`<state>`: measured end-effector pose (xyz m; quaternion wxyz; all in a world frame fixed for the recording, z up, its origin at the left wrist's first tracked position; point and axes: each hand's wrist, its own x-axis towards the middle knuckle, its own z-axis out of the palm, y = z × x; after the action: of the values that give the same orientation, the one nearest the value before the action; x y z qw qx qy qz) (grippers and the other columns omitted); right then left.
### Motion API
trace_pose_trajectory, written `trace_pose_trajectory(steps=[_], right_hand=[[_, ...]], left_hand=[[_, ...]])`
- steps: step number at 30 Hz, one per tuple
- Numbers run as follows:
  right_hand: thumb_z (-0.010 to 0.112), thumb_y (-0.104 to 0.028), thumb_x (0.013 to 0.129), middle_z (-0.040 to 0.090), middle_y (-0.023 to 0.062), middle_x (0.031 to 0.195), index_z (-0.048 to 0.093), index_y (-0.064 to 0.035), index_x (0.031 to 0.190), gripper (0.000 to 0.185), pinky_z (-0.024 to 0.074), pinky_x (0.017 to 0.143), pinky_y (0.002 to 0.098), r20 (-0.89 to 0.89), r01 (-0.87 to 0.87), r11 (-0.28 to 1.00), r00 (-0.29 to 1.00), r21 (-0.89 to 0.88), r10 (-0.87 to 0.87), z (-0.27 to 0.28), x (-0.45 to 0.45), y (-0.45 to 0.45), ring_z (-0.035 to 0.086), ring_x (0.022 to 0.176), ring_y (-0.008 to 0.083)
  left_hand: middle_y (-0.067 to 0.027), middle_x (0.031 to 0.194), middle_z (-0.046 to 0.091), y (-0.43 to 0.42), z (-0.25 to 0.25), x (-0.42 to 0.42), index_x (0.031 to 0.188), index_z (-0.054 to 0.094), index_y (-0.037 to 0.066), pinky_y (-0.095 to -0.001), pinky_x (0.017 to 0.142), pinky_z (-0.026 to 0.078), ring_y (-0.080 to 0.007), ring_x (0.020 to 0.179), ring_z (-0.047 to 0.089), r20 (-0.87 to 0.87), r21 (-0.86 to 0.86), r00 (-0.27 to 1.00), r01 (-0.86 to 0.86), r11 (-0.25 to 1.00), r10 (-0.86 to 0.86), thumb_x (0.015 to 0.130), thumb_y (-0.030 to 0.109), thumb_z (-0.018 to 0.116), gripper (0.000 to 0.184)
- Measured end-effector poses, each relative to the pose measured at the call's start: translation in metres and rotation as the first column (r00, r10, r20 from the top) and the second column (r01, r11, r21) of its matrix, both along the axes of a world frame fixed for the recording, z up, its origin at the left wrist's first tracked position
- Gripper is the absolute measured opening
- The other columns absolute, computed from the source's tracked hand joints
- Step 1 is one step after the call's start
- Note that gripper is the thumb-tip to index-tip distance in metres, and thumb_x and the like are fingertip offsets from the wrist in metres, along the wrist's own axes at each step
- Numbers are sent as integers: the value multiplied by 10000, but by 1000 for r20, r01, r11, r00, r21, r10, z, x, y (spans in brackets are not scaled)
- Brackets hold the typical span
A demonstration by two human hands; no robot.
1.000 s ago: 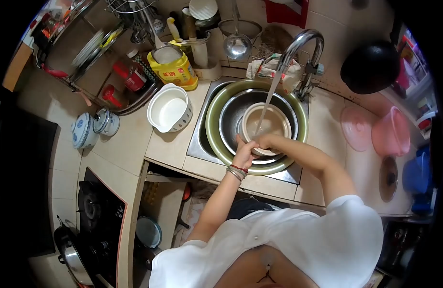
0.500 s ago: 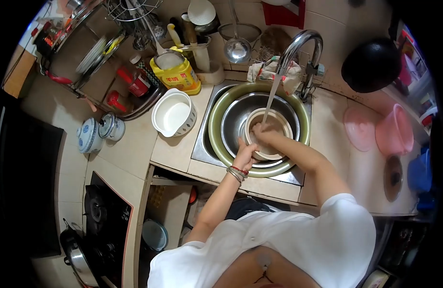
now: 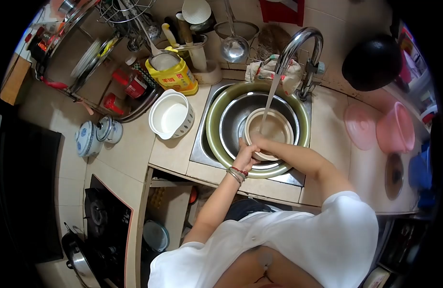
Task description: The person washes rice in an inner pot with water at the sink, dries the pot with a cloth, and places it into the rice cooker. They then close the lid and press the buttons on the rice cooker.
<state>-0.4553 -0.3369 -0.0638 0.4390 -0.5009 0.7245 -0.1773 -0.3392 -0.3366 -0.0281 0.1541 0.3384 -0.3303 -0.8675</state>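
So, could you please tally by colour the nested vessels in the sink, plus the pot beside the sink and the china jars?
Green: 1 (basin)
Silver: 1 (steel bowl)
Cream: 1 (inner bowl)
White: 1 (pot)
Blue-and-white: 2 (left jar, right jar)
Total: 6

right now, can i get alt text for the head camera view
A person's left hand holds a pale bowl while the right hand reaches in over the rim, as water runs in from a faucet. Around it are a steel basin and larger green basin; a white pot stands to the left.
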Motion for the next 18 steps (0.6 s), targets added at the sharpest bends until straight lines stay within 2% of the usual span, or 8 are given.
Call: trace_pose_trajectory(steps=[1, 4, 7, 8, 11, 15, 17, 18], right_hand=[[433, -234, 789, 539, 225, 996, 539, 9, 1004, 342, 429, 764, 363, -174, -37, 999, 984, 34, 43, 5, -1, -4, 545, 904, 322], [422, -258, 788, 547, 220, 975, 540, 12, 997, 361, 431, 776, 363, -205, 105, 994, 974, 25, -98, -6, -11, -5, 545, 908, 324], [352, -324, 809, 536, 183, 1029, 568, -25, 955, 397, 410, 777, 373, -478, 107, 959, 849, -264, -226, -30, -22, -2, 522, 966, 282], [404, -348, 799, 527, 158, 1070, 556, -33, 1000, 404, 392, 811, 368, -318, 196, 978, 924, -75, -210, -29, -26, 13, 505, 996, 285], [459, -332, 776, 538, 141, 1063, 538, -47, 1051, 404, 374, 837, 351, -379, -259, 872, 822, 416, 425, 25, -25, 31, 503, 991, 303], [498, -276, 745, 538, 149, 1051, 558, -63, 1037, 366, 371, 835, 336, -68, -283, 946, 953, 156, 296, 34, -5, 44, 504, 978, 291], [477, -252, 756, 536, 160, 1041, 583, -63, 995, 323, 378, 822, 330, 155, -215, 974, 962, -74, 224, 56, 5, 46, 503, 977, 275], [475, -257, 755, 549, 159, 1019, 585, -66, 983, 317, 396, 804, 340, 158, -136, 990, 977, -44, 142, 32, 3, 36, 520, 948, 285]], left_hand=[[-193, 1091, 320, 1, -4, 0, 1173, 145, 124, -555, 664, 452, -360, 926, 469, -8, -33, 1000, 8, 999, -8, 620, 12, 473, 652], [-191, 1094, 322, 0, -9, -1, 1177, 138, 127, -554, 648, 449, -355, 920, 471, 0, -33, 1000, 11, 999, -11, 623, 13, 473, 657], [-188, 1109, 317, 1, 1, 1, 1178, 138, 130, -575, 661, 431, -359, 930, 464, -11, -2, 1000, -18, 1000, 18, 620, 12, 482, 666], [-194, 1096, 347, 3, 6, 2, 1163, 184, 100, -559, 648, 468, -374, 915, 495, 37, -21, 999, -28, 999, 29, 644, 1, 439, 586], [-201, 1102, 338, 1, 0, 0, 1160, 184, 87, -574, 651, 458, -386, 926, 483, 3, 59, 1000, -9, 998, 9, 633, 1, 443, 593], [-202, 1104, 335, -2, -7, 0, 1156, 189, 85, -576, 656, 456, -382, 945, 469, 31, 66, 999, -20, 998, 18, 614, -7, 449, 609], [-199, 1102, 337, -1, -4, -1, 1152, 196, 92, -577, 658, 456, -381, 950, 465, 36, 77, 999, -29, 997, 26, 607, -13, 451, 611], [-196, 1099, 338, -1, -4, 1, 1150, 200, 96, -574, 658, 458, -380, 948, 466, 32, 78, 999, -29, 997, 27, 607, -13, 452, 609]])
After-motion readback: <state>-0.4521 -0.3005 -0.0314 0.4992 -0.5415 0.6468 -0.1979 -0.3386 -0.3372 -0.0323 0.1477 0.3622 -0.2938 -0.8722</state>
